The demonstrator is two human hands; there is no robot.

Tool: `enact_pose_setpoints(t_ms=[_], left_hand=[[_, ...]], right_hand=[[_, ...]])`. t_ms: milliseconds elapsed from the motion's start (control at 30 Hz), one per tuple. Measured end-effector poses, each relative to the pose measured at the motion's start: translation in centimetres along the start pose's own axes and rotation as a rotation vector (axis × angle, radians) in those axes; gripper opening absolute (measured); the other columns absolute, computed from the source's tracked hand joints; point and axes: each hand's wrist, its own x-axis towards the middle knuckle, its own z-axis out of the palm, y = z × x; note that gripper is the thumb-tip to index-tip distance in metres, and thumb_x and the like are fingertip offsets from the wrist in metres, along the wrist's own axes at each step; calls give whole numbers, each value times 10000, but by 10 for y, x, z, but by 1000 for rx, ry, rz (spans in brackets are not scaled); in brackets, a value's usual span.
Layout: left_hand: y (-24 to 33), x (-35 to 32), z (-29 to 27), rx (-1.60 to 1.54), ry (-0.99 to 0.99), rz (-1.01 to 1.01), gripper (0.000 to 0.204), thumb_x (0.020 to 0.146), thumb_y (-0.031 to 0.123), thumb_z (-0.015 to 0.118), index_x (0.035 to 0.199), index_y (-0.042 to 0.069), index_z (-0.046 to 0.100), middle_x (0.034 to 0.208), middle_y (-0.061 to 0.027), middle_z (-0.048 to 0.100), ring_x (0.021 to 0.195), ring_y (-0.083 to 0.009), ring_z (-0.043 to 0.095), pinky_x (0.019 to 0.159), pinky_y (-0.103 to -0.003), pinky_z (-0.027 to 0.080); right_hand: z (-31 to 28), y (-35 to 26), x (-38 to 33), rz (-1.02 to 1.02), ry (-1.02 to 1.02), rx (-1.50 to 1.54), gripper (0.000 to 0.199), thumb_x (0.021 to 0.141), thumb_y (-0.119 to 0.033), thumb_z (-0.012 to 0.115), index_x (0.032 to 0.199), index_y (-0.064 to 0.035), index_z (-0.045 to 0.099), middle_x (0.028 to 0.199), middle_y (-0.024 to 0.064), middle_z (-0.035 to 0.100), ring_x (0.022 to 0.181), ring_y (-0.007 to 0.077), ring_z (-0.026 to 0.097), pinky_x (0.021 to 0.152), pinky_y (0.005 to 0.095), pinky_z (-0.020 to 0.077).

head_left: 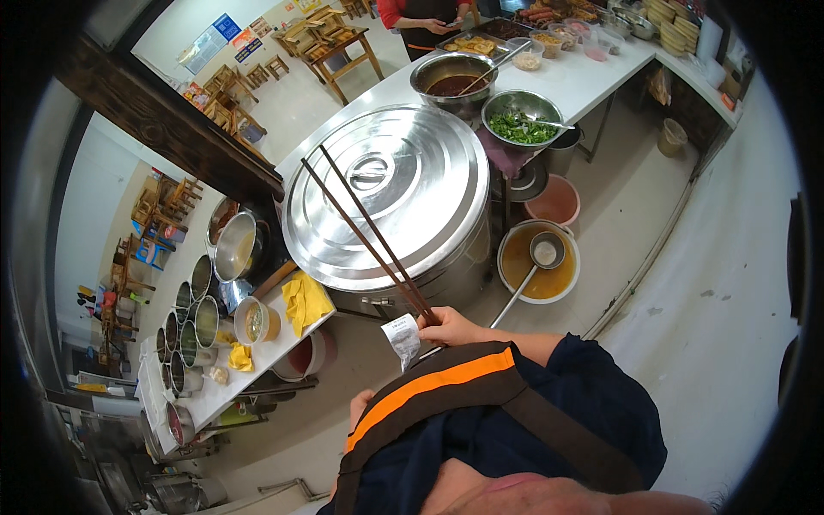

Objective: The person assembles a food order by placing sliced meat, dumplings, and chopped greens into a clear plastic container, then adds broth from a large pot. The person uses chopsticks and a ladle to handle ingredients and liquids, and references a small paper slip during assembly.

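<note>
The right hand (451, 326) is pinching long chopsticks (365, 227) and a paper slip (403, 339) — sticks slanting up-left across the big pot's lid (386, 193). The left hand (360, 405) is hanging low, mostly hidden — grip unclear. A ladle (541, 257) is resting in a broth basin (539, 262) rightward.

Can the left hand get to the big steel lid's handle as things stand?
Probably yes. The left hand hangs low by the apron, apparently empty, and the lid sits right in front. Long chopsticks in the right hand lie across the lid beside the handle, so it would reach past them.
</note>
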Motion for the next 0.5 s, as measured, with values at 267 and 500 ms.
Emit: enact_pose_setpoints(t_ms=[267, 500], left_hand=[[30, 33, 49, 217, 424, 444, 289, 914, 168, 554, 1158, 13, 548, 918, -52, 618, 819, -108, 554, 746, -256, 459], [38, 20, 48, 127, 93, 6, 327, 940, 215, 511, 1193, 8, 524, 1045, -75, 603, 940, -146, 558, 819, -281, 450]], right_hand=[[-6, -1, -3, -2, 24, 29, 83, 819, -50, 630, 866, -49, 561, 675, -18, 497, 541, 58, 427, 489, 206, 338], [-15, -3, -3, -56, 46, 53, 77, 817, -55, 630, 864, -43, 570, 686, -17, 519, 559, 57, 444, 493, 212, 346]])
